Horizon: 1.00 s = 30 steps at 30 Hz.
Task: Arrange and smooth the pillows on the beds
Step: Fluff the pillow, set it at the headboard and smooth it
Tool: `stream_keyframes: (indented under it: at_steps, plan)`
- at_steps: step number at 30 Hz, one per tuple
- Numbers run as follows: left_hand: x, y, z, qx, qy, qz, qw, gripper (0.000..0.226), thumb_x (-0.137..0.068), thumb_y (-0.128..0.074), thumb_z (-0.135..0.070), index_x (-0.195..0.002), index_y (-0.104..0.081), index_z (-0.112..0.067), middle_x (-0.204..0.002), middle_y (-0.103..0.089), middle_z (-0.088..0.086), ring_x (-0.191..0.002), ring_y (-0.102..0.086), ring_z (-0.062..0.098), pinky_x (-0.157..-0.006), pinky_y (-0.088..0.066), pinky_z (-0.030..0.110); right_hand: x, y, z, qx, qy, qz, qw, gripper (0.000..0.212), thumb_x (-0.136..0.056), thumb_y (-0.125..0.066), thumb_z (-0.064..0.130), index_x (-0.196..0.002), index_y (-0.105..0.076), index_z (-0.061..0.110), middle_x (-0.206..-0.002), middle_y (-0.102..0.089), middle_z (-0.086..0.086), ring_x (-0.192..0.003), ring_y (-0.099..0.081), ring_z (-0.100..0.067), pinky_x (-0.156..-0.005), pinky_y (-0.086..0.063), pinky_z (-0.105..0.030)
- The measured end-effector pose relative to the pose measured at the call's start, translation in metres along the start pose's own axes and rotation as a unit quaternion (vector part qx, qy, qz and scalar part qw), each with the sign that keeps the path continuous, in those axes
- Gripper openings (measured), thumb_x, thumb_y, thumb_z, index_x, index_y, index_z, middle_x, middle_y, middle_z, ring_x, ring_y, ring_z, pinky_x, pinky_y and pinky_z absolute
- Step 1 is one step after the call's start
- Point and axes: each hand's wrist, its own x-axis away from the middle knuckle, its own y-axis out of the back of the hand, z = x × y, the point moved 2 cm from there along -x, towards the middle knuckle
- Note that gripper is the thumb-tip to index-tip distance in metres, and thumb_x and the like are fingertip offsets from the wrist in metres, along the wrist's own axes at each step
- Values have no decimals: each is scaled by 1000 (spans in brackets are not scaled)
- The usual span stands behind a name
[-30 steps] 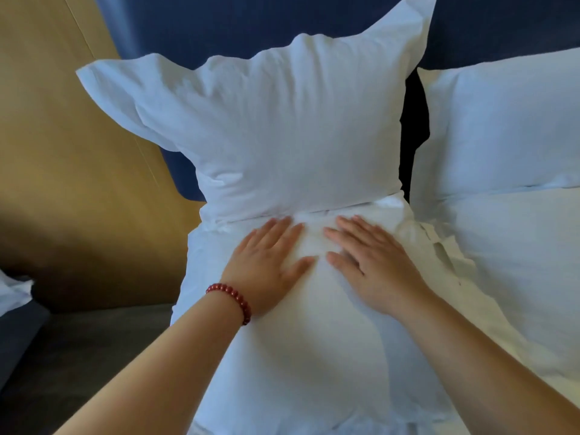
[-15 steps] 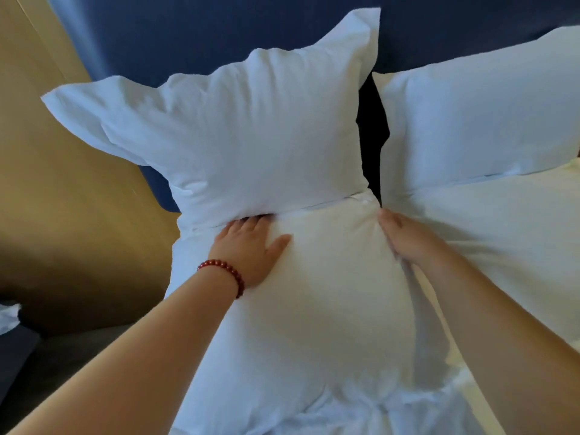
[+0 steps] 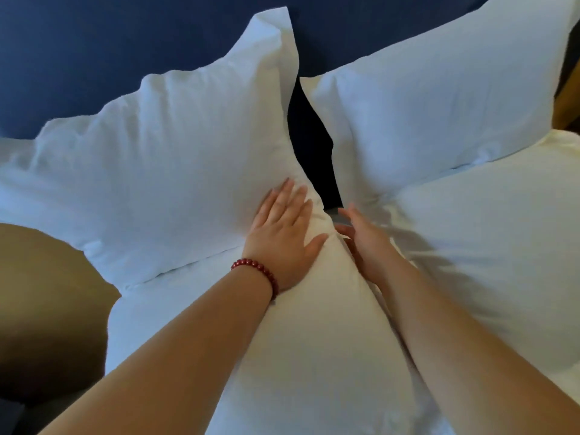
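both hands (image 3: 284, 237) flat on front pillow (image 3: 301, 340)

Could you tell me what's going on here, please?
A person is tidying in front of a dark blue headboard. The left hand, wearing a red bead bracelet, presses flat where the upright white fabric pillow on the left meets the white front pillow lying below it. The right hand, fingers straight, sits edge-on along that front pillow's right side.

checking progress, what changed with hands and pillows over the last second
Both hands moved from the top middle of the front pillow to its right corner: left hand flat on it, right hand along its side. Nothing gripped. The back pillows stay leaning on the headboard.
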Motion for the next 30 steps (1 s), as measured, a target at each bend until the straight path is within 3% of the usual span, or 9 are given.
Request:
stream_keyframes:
  at_steps: [5,8,10,14,16,20,22,25,30]
  plan:
    - [0,-19,-4,-5,27,-12,1000,75,-95,-12,-60,-155,-16,-16,-164,4,-2,-146,25,14,-117,18,37,-31,-21,10,85,4,66,994,35,-94,-53,52,-100,-73,23,-98,-76,-2,-92,-72,-20,-86,-56,-39]
    - [0,-21,-5,8,34,-20,999,73,-95,-15,-59,-155,-17,-17,-164,1,-3,-146,23,12,-116,21,34,-41,-25,14,136,1,44,990,30,-94,-59,49,-95,-71,21,-84,-72,2,-76,-68,-12,-63,-55,-21]
    - [0,-23,-6,10,35,-20,999,72,-96,-17,-59,-155,-16,-18,-164,2,-4,-145,24,11,-115,23,33,-51,-20,10,107,3,1,994,18,-93,-64,36,-89,-68,19,-77,-69,2,-64,-64,-9,-45,-46,-13]
    - [1,-27,-8,8,34,-17,999,71,-96,-18,-60,-155,-17,-20,-164,5,-5,-145,26,12,-114,24,33,-53,-4,-6,24,95,-190,977,13,-89,-68,29,-80,-68,20,-83,-71,1,-76,-64,-16,-67,-51,-26]
    - [0,-30,-9,8,33,-15,999,70,-96,-18,-60,-155,-17,-21,-164,6,-5,-145,26,12,-114,24,33,-53,-2,-11,14,103,-209,972,17,-90,-67,34,-83,-69,18,-84,-70,0,-80,-64,-18,-73,-52,-31]
    - [0,-33,-10,6,35,-6,999,69,-96,-15,-59,-155,-17,-22,-164,7,-5,-145,27,12,-115,23,34,-50,10,-13,44,-35,-79,995,68,-68,-62,80,-94,-73,17,-85,-73,-4,-79,-68,-26,-74,-56,-40]
    - [-1,-33,-10,2,35,-1,999,69,-96,-14,-59,-155,-16,-22,-163,9,-5,-145,27,12,-115,23,34,-37,18,-22,105,-44,-17,993,45,-78,-72,59,-88,-71,15,-76,-71,-7,-66,-65,-23,-63,-54,-40]
    - [1,-32,-12,0,35,15,999,69,-96,-13,-60,-155,-15,-23,-163,9,-6,-145,27,11,-115,23,34,-24,31,-30,90,16,-120,989,28,-89,-67,37,-93,-70,9,-80,-71,-13,-64,-61,-23,-64,-53,-41]
    - [7,-22,-21,38,48,65,996,70,-96,-11,-60,-155,-12,-22,-164,4,-4,-147,20,13,-118,16,38,-3,30,-42,94,-74,9,993,61,-73,-68,68,-98,-70,13,-92,-73,-4,-84,-70,-24,-81,-57,-39]
